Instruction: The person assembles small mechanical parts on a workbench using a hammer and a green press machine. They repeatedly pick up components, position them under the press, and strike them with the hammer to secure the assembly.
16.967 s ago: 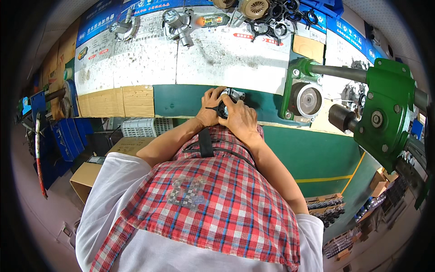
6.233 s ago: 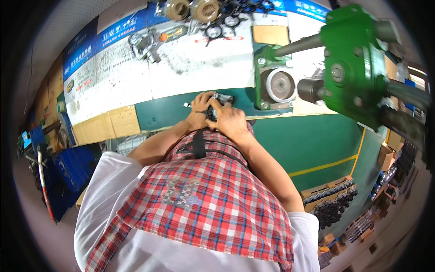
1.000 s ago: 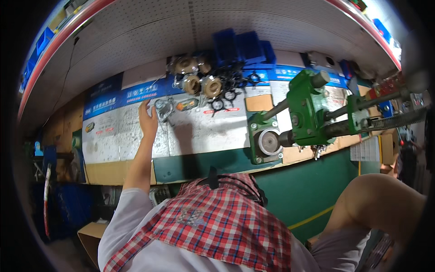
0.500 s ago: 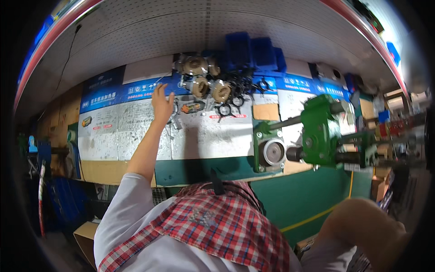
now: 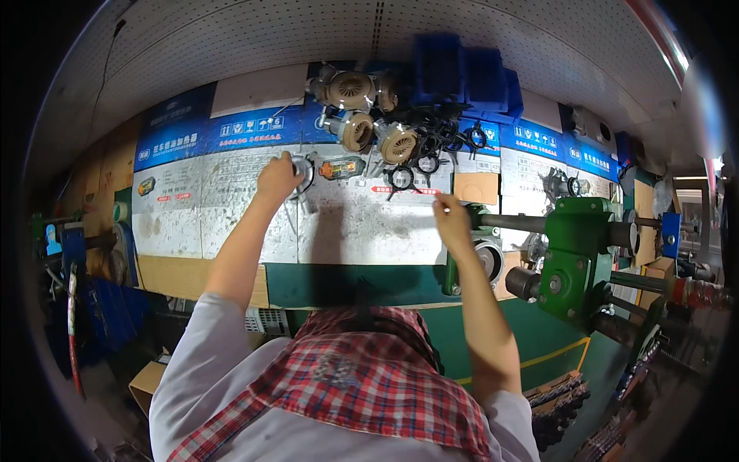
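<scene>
Nearby, at one o'clock, the right hand (image 5: 454,222) has curled fingers (together or apart, I cannot tell); farther, at eleven, the left hand (image 5: 279,180) is at a silver metal housing (image 5: 307,172), grip unclear; beyond, at twelve, sit brown-grilled round units (image 5: 399,143).

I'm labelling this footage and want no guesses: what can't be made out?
All in the head view:
Silver metal housing: partly covered by the left hand.
Right hand: too small to tell whether it holds anything.
Round silver metal plate: left side hidden by the right forearm.
Black ring-shaped parts: overlapping, uncountable.
</scene>
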Demonstrator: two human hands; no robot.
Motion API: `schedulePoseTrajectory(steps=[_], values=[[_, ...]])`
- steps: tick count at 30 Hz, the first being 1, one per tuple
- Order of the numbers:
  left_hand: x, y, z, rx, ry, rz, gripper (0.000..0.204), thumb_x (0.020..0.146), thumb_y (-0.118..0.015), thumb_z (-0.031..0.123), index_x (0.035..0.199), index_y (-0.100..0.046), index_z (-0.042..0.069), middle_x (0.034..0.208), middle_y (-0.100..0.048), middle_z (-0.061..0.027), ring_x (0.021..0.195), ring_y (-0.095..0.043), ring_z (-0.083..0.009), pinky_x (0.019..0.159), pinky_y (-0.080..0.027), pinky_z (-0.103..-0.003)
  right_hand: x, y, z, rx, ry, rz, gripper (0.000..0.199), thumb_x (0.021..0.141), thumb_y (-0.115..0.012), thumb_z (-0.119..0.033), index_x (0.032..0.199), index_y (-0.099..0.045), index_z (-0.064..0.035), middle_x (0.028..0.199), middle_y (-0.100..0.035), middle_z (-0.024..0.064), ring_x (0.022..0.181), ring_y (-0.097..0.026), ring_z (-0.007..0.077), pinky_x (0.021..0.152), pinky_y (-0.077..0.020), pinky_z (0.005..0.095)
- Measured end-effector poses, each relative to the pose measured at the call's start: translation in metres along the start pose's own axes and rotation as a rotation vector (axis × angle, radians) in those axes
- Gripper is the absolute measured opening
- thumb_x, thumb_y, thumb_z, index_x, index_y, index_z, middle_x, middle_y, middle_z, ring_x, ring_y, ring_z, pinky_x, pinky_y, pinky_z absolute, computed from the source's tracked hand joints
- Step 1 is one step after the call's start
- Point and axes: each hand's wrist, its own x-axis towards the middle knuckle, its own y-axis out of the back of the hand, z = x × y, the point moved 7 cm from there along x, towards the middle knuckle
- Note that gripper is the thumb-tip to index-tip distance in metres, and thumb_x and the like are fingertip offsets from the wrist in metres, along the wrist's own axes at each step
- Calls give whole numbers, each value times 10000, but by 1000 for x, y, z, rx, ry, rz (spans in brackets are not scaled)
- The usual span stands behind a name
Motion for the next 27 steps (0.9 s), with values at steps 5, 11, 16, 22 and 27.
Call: schedulePoseTrajectory(steps=[5, 11, 16, 22, 27], values=[[-79, -26, 25, 15, -171, -69, 480, 757, -774, 269, 1115, -542, 49, 995, -608, -236, 841, -671, -414, 713, -564, -487, 46, -101, 35, -381, -101, -74, 388, 926, -532, -135, 1311, -533, -180, 1177, -612, 216, 1008, -636, 423, 831, -526, 495], [-180, -64, 85, -113, -338, -265, 495, 751, -753, 205, 1187, -545, 102, 1061, -585, -243, 858, -660, -415, 707, -555, -485, 17, -134, 53, -933, 348, 138, 100, 861, -590, -164, 954, -594, -128, 774, -639, 73, 758, -668, 263, 633, -521, 423], [-235, -104, 141, -137, -476, -315, 483, 764, -721, 178, 1198, -521, 112, 1029, -573, -206, 874, -667, -376, 692, -561, -461, -89, -102, 75, -689, 248, -41, 281, 824, -735, -268, 1007, -603, -101, 903, -670, 118, 841, -649, 334, 745, -508, 448], [-267, -127, 173, -311, -517, -65, 569, 766, -721, 149, 1277, -473, 115, 1043, -546, -170, 898, -638, -381, 720, -536, -450, -107, -63, 90, -554, -246, 131, 539, 763, -779, -446, 1014, -638, 9, 1001, -623, 245, 989, -610, 421, 845, -507, 494], [-273, -138, 143, -377, -259, -149, 892, 722, -833, 293, 1437, -334, 104, 1136, -513, -188, 877, -644, -407, 696, -530, -471, -77, -57, 114, -414, -232, 110, 331, 837, -659, -305, 956, -634, 2, 917, -684, 249, 855, -655, 459, 782, -536, 502]])
